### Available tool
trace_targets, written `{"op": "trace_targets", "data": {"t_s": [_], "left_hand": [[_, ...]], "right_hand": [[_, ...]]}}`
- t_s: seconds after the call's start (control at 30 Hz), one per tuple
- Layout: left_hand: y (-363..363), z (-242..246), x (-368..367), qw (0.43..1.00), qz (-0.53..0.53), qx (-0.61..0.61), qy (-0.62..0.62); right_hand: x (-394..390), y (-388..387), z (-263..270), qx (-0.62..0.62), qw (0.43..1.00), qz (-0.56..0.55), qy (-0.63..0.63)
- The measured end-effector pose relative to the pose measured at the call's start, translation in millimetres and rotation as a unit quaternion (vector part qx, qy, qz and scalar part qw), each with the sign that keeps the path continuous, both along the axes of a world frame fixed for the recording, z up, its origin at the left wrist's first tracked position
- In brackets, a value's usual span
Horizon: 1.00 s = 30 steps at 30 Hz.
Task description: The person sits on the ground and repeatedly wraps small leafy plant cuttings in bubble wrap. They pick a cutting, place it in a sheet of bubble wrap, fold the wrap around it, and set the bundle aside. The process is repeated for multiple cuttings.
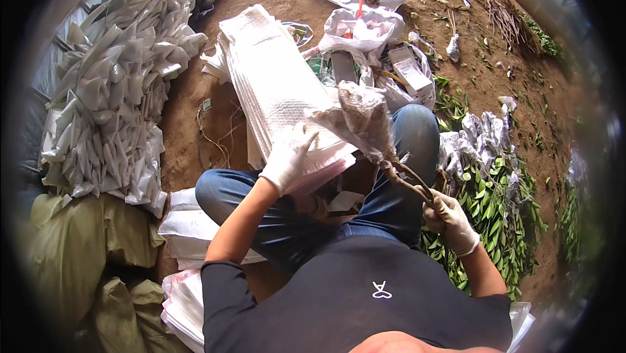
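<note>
My right hand (447, 221), in a white glove, is closed around the woody stems (408, 179) of a plant. At their upper end is a root ball (364, 113) wrapped in clear plastic, tilted over my knee and the edge of a stack of white bubble-wrap bags or sheets (274, 79). On that stack lies my left hand (288, 157), also gloved, its fingertips just left of the wrapped roots. Whether those fingers pinch the top sheet is unclear. The stack slants away from between my bent legs.
Bundled leafy plants (494, 206) with wrapped roots lie at right. Ahead are a white plastic bag (364, 30) and printed boxes (413, 72). Piled white packets (117, 84) and olive sacks (73, 250) line the left. One wrapped plant (453, 47) lies on the soil.
</note>
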<state>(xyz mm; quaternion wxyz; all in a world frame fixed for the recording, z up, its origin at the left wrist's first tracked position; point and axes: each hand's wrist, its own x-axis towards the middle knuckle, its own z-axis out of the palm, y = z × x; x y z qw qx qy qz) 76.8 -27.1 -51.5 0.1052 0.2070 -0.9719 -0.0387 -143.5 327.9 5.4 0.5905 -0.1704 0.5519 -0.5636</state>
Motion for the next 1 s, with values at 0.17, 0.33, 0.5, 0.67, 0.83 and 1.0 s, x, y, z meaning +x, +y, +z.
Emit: {"op": "trace_targets", "data": {"t_s": [0.17,0.33,0.5,0.67,0.83,1.0], "left_hand": [[-16.7,-1.0,-10.4,0.99,0.025,-0.051,0.133],[-23.2,21.8,-23.4,0.963,0.094,0.134,0.213],[-39.7,14.1,-25.3,0.992,0.05,-0.074,0.088],[-52.0,4.3,-9.0,0.988,0.059,-0.016,0.142],[-44.9,3.0,-14.4,0.97,0.027,0.082,0.225],[-40.9,-2.2,-14.4,0.978,0.074,0.124,0.149]], "right_hand": [[16.8,-6.5,-0.9,0.005,0.999,0.033,0.017],[16.5,-1.0,-4.1,-0.017,0.996,-0.009,0.091],[14.3,-33.1,-25.5,-0.046,0.981,0.002,0.189],[22.3,-76.0,-38.1,-0.191,0.844,-0.046,0.499],[33.2,-42.0,-15.9,-0.035,0.769,-0.062,0.635],[50.9,-26.9,-27.7,-0.044,0.779,-0.068,0.621]]}}
